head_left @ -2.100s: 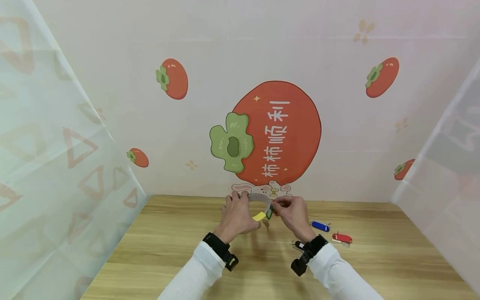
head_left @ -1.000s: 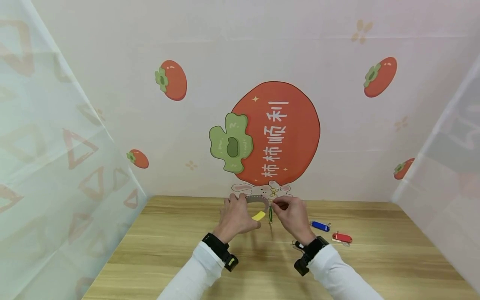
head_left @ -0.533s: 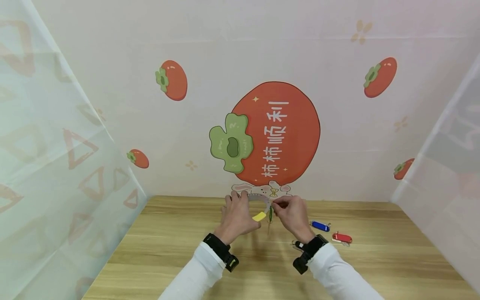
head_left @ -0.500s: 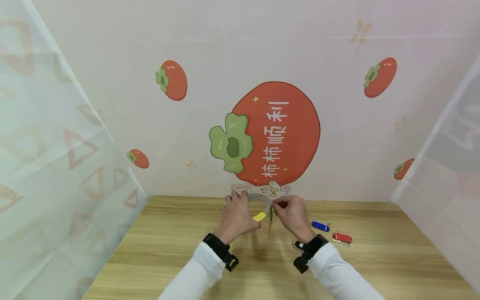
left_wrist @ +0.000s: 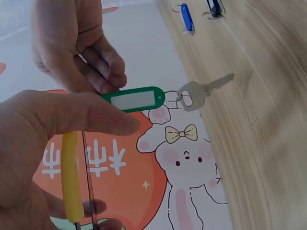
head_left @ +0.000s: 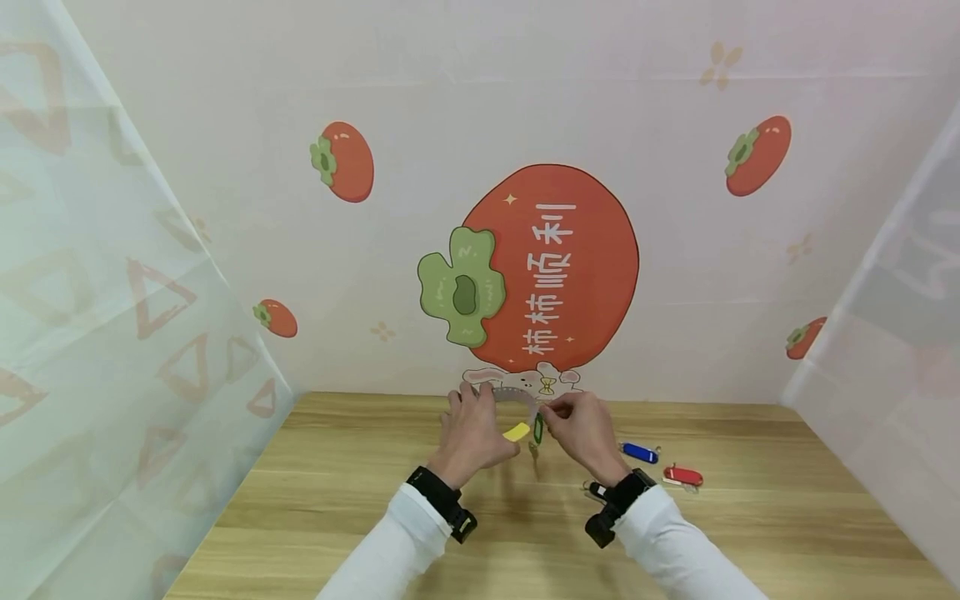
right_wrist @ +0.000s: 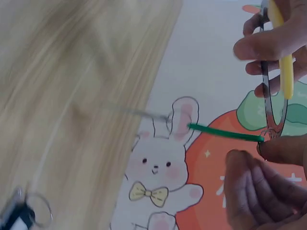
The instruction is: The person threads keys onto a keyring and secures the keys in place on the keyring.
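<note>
My left hand [head_left: 472,429] grips a large curved metal band with a row of small holes [head_left: 517,393]. A yellow grip [head_left: 517,432] covers its near end, below the thumb. At the band's right side, my right hand [head_left: 583,427] pinches the upper end of a green key tag [head_left: 537,429] between thumb and fingers. Down from the tag hangs a silver key [left_wrist: 194,95] on a small split ring, as the left wrist view shows. The right wrist view has the tag edge-on [right_wrist: 225,133] and the key blurred. Fingers hide part of where tag and band meet.
A blue key tag [head_left: 640,452] and a red key tag [head_left: 683,476] lie on the wooden table [head_left: 337,500] to the right. By my right wrist lies a black key tag [head_left: 597,491], partly hidden. Behind the table stands a printed backdrop [head_left: 675,333].
The green tag and its key have swung and turned slightly below the right fingers. Both hands stay at nearly the same spot, gripping the band and the tag.
</note>
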Demonstrator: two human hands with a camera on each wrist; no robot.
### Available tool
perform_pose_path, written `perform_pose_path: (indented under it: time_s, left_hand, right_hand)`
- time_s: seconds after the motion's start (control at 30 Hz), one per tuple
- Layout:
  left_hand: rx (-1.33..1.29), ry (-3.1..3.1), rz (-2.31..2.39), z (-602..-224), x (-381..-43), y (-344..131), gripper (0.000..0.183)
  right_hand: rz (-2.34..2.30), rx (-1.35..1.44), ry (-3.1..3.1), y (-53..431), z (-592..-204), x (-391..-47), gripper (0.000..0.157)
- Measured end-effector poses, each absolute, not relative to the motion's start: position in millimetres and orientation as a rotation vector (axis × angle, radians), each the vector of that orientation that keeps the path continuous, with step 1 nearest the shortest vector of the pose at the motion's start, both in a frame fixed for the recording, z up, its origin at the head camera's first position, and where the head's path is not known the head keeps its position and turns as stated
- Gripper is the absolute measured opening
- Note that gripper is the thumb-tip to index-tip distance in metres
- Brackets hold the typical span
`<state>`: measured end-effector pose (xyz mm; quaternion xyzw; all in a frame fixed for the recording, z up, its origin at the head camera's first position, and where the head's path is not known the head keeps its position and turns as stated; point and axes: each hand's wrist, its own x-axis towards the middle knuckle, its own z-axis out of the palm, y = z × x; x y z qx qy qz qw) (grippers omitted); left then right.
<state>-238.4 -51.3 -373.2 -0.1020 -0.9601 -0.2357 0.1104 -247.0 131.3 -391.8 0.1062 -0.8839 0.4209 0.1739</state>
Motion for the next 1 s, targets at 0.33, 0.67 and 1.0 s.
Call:
perform_pose_path:
  time_s: [0.33, 0.67, 1.0]
  left_hand:
    - [-0.319, -2.772, -0.614, -375.5, -240.6, -48.7, 0.087]
    - [-0.331, -2.790, -0.635, -374.8, -241.3, -50.2, 0.087]
    - [-0.299, -2.785, -0.626, -374.7, -239.0, -47.3, 0.081]
  right_hand:
    - [1.359, 0.249, -2.468, 128.9, -395.6, -248.3, 0.011]
    - [1.474, 0.231, -2.457, 132.1, -391.1, -248.4, 0.009]
    - [1.434, 0.223, -2.382, 130.6, -393.5, -248.2, 0.006]
